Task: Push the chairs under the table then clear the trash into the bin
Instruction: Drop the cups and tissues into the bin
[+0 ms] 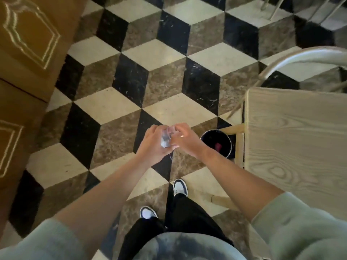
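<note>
Head view shows a crumpled clear wrapper [165,139] squeezed between the left hand [153,145] and right hand [185,140], fingers of both curled tight around it, held above the floor just left of the bin [216,143]. The bin sits beside the table [300,147], a chair [293,61] behind. Released from here, I judge it would miss the rim and land on the tiles.

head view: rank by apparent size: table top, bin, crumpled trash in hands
1. table top, largest, though cropped and near the camera
2. bin, partly tucked by the table leg
3. crumpled trash, mostly covered by both hands
</note>
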A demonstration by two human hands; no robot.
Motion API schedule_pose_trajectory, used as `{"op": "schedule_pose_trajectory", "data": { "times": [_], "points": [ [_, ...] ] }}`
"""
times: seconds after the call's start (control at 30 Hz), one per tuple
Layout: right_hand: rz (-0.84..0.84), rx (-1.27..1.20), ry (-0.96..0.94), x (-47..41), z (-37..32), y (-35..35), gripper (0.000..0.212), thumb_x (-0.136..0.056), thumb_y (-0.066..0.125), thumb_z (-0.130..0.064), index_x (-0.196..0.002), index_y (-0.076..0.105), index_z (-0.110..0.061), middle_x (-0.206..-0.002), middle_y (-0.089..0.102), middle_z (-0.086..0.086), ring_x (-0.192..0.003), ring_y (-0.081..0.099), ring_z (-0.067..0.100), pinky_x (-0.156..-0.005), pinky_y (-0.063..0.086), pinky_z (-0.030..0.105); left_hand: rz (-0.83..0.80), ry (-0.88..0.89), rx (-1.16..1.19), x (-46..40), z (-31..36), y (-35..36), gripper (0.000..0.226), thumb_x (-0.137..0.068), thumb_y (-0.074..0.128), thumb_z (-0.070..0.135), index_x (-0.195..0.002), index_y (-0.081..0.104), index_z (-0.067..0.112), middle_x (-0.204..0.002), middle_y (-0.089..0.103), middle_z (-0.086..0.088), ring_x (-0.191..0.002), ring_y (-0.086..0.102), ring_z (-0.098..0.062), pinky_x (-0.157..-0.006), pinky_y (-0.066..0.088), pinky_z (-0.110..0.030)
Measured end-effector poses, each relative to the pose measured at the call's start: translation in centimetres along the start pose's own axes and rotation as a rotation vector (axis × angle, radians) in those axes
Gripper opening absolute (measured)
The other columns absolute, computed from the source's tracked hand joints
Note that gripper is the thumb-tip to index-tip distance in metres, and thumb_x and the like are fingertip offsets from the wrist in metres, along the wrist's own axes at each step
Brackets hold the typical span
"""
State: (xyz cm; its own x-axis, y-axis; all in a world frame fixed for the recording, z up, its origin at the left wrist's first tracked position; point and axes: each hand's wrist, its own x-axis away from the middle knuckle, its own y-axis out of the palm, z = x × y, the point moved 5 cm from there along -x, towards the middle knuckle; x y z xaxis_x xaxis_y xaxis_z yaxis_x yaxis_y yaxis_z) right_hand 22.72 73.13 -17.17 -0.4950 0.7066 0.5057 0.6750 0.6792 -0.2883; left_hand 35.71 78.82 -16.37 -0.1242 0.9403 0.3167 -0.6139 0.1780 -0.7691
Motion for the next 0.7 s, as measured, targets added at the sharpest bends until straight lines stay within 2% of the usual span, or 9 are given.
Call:
{"op": "schedule_pose_trajectory", "data": {
  "times": [0.07, 0.1, 0.17, 0.27, 0.33, 0.43, 0.57, 0.63, 0.7],
  "points": [
    [0.052, 0.012, 0.006, -0.3, 0.2, -2.0, 0.032, -0.090, 0.068, -0.015, -0.115, 0.062, 0.003, -0.121, 0.053, 0.015, -0.100, 0.058, 0.029, -0.069, 0.048, 0.024, -0.041, 0.026, 0.010, -2.2, 1.4, 0.4, 0.064, -0.082, 0.082, 0.031, -0.139, 0.053, 0.020, -0.139, 0.053, -0.004, -0.130, 0.048, -0.025, -0.107, 0.042, -0.036],
    [0.100, 0.011, 0.016, -0.4, 0.6, -3.3, 0.035, -0.091, 0.070, -0.020, -0.120, 0.061, -0.004, -0.124, 0.051, 0.005, -0.104, 0.057, 0.021, -0.075, 0.047, 0.021, -0.084, 0.059, 0.004, -3.6, 2.4, 0.7, 0.067, -0.082, 0.083, 0.030, -0.141, 0.051, 0.020, -0.141, 0.052, -0.004, -0.130, 0.050, -0.025, -0.106, 0.044, -0.037],
    [0.166, 0.016, 0.064, -0.6, 1.6, -4.9, 0.037, -0.089, 0.073, -0.024, -0.122, 0.062, -0.011, -0.122, 0.047, -0.004, -0.107, 0.053, 0.013, -0.082, 0.048, 0.023, -0.162, 0.101, -0.002, -5.4, 3.5, 1.2, 0.077, -0.082, 0.084, 0.031, -0.147, 0.045, 0.021, -0.144, 0.048, -0.005, -0.128, 0.052, -0.024, -0.106, 0.046, -0.036],
    [0.327, 0.065, 0.185, -1.3, 4.4, -7.6, 0.020, -0.080, 0.076, -0.033, -0.095, 0.064, -0.027, -0.113, 0.056, -0.003, -0.098, 0.058, 0.015, -0.068, 0.043, 0.021, -0.300, 0.130, -0.003, -8.8, 3.8, 1.8, 0.092, -0.081, 0.085, 0.035, -0.155, 0.033, 0.021, -0.149, 0.041, -0.008, -0.135, 0.046, -0.025, -0.107, 0.041, -0.032],
    [0.440, 0.076, 0.256, -1.3, 5.8, -9.3, 0.024, -0.076, 0.079, -0.032, -0.088, 0.058, -0.030, -0.108, 0.057, 0.000, -0.091, 0.059, 0.018, -0.073, 0.043, 0.027, -0.406, 0.108, -0.034, -11.3, 3.3, 1.9, 0.092, -0.083, 0.082, 0.037, -0.157, 0.030, 0.021, -0.153, 0.038, -0.007, -0.141, 0.041, -0.026, -0.110, 0.038, -0.033],
    [0.576, 0.074, 0.384, -0.5, 7.1, -11.0, 0.042, -0.077, 0.081, -0.023, -0.105, 0.049, -0.022, -0.112, 0.051, 0.002, -0.093, 0.056, 0.021, -0.079, 0.044, 0.032, -0.564, 0.139, -0.115, -15.4, 2.0, 1.8, 0.074, -0.090, 0.075, 0.036, -0.153, 0.038, 0.020, -0.151, 0.045, -0.006, -0.138, 0.046, -0.025, -0.108, 0.039, -0.035],
    [0.755, -0.005, 0.541, 0.2, 8.1, -11.6, 0.062, -0.077, 0.082, -0.022, -0.123, 0.041, -0.018, -0.123, 0.054, 0.001, -0.102, 0.056, 0.018, -0.081, 0.045, 0.032, -0.758, 0.184, -0.229, -20.6, 0.7, 0.8, 0.055, -0.098, 0.066, 0.031, -0.147, 0.046, 0.017, -0.143, 0.054, -0.007, -0.124, 0.056, -0.023, -0.094, 0.044, -0.031],
    [0.812, -0.077, 0.593, 0.3, 7.7, -11.4, 0.080, -0.080, 0.081, -0.020, -0.143, 0.032, -0.020, -0.125, 0.049, -0.001, -0.106, 0.052, 0.014, -0.084, 0.043, 0.031, -0.814, 0.209, -0.278, -22.6, 0.7, -0.1, 0.049, -0.099, 0.063, 0.029, -0.144, 0.049, 0.015, -0.136, 0.058, -0.006, -0.111, 0.057, -0.020, -0.090, 0.044, -0.030],
    [0.824, -0.090, 0.633, 0.4, 7.1, -11.0, 0.089, -0.082, 0.078, -0.022, -0.153, 0.024, -0.031, -0.126, 0.045, -0.001, -0.110, 0.051, 0.017, -0.084, 0.042, 0.032, -0.831, 0.240, -0.333, -24.0, 0.9, -0.6, 0.043, -0.099, 0.061, 0.027, -0.139, 0.053, 0.014, -0.130, 0.061, -0.005, -0.105, 0.057, -0.018, -0.087, 0.045, -0.029]
  ]
}}
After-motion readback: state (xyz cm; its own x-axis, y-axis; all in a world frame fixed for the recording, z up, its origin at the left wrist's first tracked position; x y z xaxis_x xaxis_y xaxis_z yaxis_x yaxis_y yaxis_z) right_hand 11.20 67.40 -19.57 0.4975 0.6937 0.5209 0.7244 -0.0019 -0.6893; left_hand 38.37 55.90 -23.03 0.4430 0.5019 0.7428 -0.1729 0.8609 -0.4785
